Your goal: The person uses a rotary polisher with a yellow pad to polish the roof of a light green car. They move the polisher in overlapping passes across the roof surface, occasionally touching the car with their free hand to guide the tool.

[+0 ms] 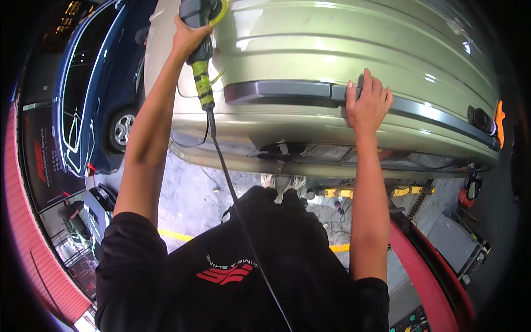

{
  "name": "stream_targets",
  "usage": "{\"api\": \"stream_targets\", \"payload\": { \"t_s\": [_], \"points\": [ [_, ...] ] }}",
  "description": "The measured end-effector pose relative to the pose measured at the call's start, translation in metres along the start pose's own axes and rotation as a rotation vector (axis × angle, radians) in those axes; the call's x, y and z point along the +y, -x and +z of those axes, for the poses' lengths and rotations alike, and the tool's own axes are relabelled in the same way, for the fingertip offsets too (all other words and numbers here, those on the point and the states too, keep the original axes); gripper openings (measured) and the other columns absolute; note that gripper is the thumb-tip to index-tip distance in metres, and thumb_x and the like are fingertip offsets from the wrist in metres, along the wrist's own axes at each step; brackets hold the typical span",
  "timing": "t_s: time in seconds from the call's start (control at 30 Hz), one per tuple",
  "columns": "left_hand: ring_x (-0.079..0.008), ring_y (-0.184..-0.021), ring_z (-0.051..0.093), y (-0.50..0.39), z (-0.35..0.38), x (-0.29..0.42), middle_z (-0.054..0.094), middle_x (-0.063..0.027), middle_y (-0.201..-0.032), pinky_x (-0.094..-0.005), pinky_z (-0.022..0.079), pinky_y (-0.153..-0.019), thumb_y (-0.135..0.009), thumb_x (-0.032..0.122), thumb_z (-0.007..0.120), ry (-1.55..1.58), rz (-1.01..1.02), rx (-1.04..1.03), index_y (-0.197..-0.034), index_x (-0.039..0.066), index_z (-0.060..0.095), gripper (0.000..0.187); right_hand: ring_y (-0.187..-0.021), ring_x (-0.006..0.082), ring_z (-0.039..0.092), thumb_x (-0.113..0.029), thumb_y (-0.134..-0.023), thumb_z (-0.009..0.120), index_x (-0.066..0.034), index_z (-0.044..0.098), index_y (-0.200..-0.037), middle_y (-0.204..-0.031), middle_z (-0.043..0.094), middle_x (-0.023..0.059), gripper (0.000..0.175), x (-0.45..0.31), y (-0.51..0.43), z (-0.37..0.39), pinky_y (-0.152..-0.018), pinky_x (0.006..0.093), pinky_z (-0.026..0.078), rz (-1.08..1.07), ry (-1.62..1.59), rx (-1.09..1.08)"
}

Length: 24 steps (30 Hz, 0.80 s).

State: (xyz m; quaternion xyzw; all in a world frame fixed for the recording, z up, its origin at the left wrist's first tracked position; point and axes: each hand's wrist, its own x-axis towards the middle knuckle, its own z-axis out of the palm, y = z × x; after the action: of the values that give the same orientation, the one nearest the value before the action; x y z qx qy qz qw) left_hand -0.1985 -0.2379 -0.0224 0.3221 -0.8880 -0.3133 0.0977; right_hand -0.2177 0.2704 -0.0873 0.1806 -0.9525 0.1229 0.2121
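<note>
My left hand (190, 38) is wrapped around the dark body of a corded power polisher (198, 50), at the upper left by the edge of a light gold-green car roof (290, 43). Yellow and black tape covers the polisher's rear end, and a yellow edge shows at its partly cut-off head. Its black cable (232, 189) runs down across my black shirt. My right hand (369, 101) lies over the dark roof rail (282, 91), fingers slightly apart and reaching onto the roof panel. It holds no tool. The polisher's working face is hidden.
A dark bottle (482, 120) and an orange cloth (500, 124) are at the rail's right end. Left stands a blue car (89, 83). Below right are a red beam (423, 265), a grey cart (452, 240) and cables on the floor. A person is far off at lower left.
</note>
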Motion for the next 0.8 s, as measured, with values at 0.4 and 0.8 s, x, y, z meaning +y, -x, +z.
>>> {"api": "stream_targets", "payload": {
  "t_s": [0.4, 0.8],
  "points": [
    [-0.0276, -0.082, 0.074, -0.011, 0.008, 0.081, 0.068, -0.0244, -0.113, -0.0389, 0.063, -0.072, -0.072, 0.032, 0.088, 0.199, 0.108, -0.307, -0.160, -0.009, 0.021, 0.118, -0.121, 0.0306, 0.061, -0.046, -0.102, 0.063, -0.0102, 0.062, -0.147, -0.129, 0.066, 0.0105, 0.057, 0.005, 0.003, 0.002, -0.120, 0.0550, 0.034, 0.030, -0.033, 0.023],
    [-0.0242, -0.062, 0.071, -0.033, 0.056, 0.162, 0.069, -0.0215, -0.096, -0.0362, 0.062, -0.056, -0.072, 0.033, 0.089, 0.239, 0.142, -0.339, -0.150, -0.010, 0.030, 0.107, -0.119, 0.0302, 0.061, -0.045, -0.100, 0.067, -0.0083, 0.062, -0.144, -0.126, 0.066, 0.0118, 0.058, 0.004, 0.000, -0.001, -0.120, 0.0556, 0.035, 0.048, -0.079, 0.024]
  ]
}}
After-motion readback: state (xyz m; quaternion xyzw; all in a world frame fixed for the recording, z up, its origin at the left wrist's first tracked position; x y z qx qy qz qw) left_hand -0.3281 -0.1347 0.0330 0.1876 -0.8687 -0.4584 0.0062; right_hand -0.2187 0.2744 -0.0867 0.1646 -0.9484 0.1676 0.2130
